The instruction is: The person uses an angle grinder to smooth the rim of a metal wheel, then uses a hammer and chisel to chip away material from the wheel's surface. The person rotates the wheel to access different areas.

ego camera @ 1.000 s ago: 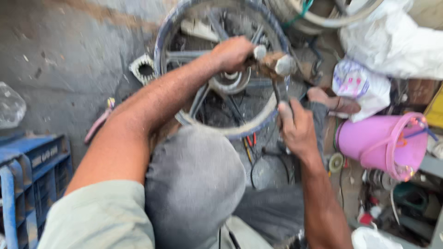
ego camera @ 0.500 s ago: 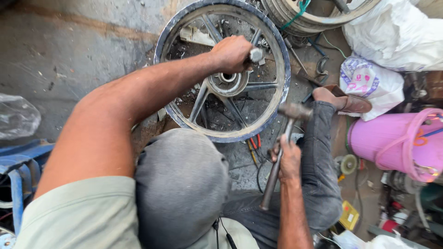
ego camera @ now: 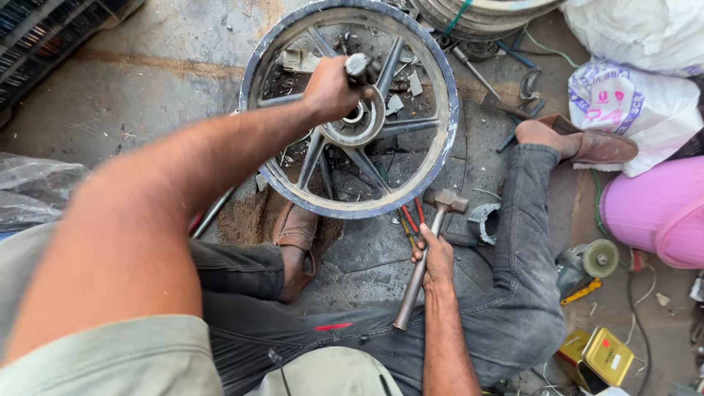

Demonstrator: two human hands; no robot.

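Observation:
A grey spoked alloy wheel (ego camera: 440,154) lies flat on the concrete floor between my legs. My left hand (ego camera: 328,88) is closed around a metal punch (ego camera: 359,67) that stands over the wheel's hub (ego camera: 359,125). My right hand (ego camera: 438,258) grips the wooden handle of a hammer (ego camera: 447,202), whose steel head rests low near the wheel's near rim. Red-handled pliers (ego camera: 411,218) lie on the floor just under the hammer.
A pink plastic bucket (ego camera: 653,213) and a white printed bag (ego camera: 638,110) sit at right. My shoes (ego camera: 293,235) flank the wheel. More rims (ego camera: 477,18) are stacked at the top; a small yellow tin (ego camera: 605,356), an angle grinder (ego camera: 587,260) and loose tools lie at lower right.
The hammer has come down from its raised position beside the hub to rest low near the rim. My view has tilted, bringing the whole wheel into sight; the left hand stays on the punch.

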